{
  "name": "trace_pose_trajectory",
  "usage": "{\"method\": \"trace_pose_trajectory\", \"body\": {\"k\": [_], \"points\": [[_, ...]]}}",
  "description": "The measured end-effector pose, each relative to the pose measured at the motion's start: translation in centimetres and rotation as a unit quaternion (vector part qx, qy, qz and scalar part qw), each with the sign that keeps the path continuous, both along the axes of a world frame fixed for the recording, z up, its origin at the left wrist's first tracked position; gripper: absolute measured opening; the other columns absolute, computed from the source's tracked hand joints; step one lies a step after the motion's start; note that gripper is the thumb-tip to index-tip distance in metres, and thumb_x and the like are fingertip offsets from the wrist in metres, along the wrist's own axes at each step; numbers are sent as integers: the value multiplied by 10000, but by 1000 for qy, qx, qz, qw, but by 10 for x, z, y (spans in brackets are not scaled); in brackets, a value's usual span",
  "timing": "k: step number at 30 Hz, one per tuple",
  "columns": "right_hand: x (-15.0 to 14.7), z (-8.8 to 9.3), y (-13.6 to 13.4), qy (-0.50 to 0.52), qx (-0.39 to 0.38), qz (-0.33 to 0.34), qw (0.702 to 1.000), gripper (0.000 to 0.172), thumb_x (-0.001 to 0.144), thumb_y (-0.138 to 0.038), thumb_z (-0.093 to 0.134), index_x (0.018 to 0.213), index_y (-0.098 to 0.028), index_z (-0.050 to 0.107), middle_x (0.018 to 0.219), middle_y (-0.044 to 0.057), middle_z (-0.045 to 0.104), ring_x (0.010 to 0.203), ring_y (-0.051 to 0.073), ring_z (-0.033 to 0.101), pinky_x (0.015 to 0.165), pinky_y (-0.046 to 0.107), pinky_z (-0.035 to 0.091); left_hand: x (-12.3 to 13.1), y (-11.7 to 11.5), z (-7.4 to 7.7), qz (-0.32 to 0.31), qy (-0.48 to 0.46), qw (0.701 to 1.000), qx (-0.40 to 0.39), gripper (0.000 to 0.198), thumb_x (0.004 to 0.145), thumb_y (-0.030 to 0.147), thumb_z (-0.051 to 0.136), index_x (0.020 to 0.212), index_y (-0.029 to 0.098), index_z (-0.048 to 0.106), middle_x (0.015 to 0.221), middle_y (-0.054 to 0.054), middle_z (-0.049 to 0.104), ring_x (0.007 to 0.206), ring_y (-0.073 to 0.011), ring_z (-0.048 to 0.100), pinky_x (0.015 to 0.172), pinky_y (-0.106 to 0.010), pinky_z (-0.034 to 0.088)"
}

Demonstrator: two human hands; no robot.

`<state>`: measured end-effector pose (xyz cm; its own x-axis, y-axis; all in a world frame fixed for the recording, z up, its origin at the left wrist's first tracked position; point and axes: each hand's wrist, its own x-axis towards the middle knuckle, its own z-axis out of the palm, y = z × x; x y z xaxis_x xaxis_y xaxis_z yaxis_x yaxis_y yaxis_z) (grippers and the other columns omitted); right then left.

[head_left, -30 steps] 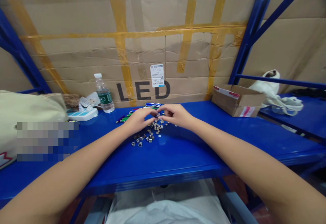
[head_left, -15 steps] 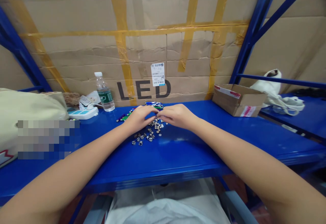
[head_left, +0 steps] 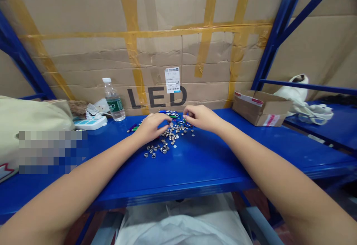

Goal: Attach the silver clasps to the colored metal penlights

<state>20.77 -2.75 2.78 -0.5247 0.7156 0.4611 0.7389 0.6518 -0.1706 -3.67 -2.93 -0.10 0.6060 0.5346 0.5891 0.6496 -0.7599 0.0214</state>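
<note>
My left hand (head_left: pixel 153 126) is over the left side of a pile of small round silvery discs (head_left: pixel 173 137). Its thumb and forefinger seem to close around one small silvery disc (head_left: pixel 171 125). To the right, my right hand (head_left: pixel 202 118) has curled fingers pressed together at the pile's far right edge. Whatever is in those fingertips is too small or hidden to make out. Behind and between the hands lie blue and green pens (head_left: pixel 169 113), partly covered by the left hand. Several small metal clip-like pieces (head_left: pixel 153 150) are scattered nearer to me.
On the blue table (head_left: pixel 178 170), a water bottle (head_left: pixel 114 103) and a white power strip (head_left: pixel 90 123) stand back left. A pale bag (head_left: pixel 33 116) lies at left. An open cardboard box (head_left: pixel 259 109) sits at right. A large cardboard sheet (head_left: pixel 156 51) walls the back.
My hands, together at the fingertips before, have come apart. The right hand moved right and slightly back, uncovering more discs and pens. The left hand stayed nearly in place.
</note>
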Motion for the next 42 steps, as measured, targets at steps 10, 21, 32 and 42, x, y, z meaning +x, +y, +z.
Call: {"method": "trace_pose_trajectory", "body": {"k": [10,21,32,42], "points": [[18,-8,23,-161,-189,-8,969,168,770,-286,629,879,-183,705,870,47,699,737,165,603,611,250,400,0,5,-2,9,33,998,-54,167,876,303,542,982,207,629,973,-29,702,908,-183,642,813,-300,474],[16,-14,29,-174,-271,18,947,166,767,-247,626,884,-163,709,824,43,701,666,139,606,574,225,425,1,3,-3,-10,46,998,-51,190,890,310,537,1017,203,629,982,-29,704,928,-178,642,850,-307,463],[14,-14,29,-202,-277,4,940,203,787,-252,600,926,-147,704,887,64,715,723,161,619,621,245,431,2,2,-4,-20,66,997,-38,156,891,297,547,992,211,628,976,-24,705,926,-189,645,827,-319,448],[11,-15,26,-206,-252,-23,945,162,778,-235,625,878,-152,722,857,58,725,725,169,624,615,254,427,2,3,-4,-31,74,996,-40,146,892,279,542,986,203,624,987,-31,705,942,-192,647,847,-336,446]]}}
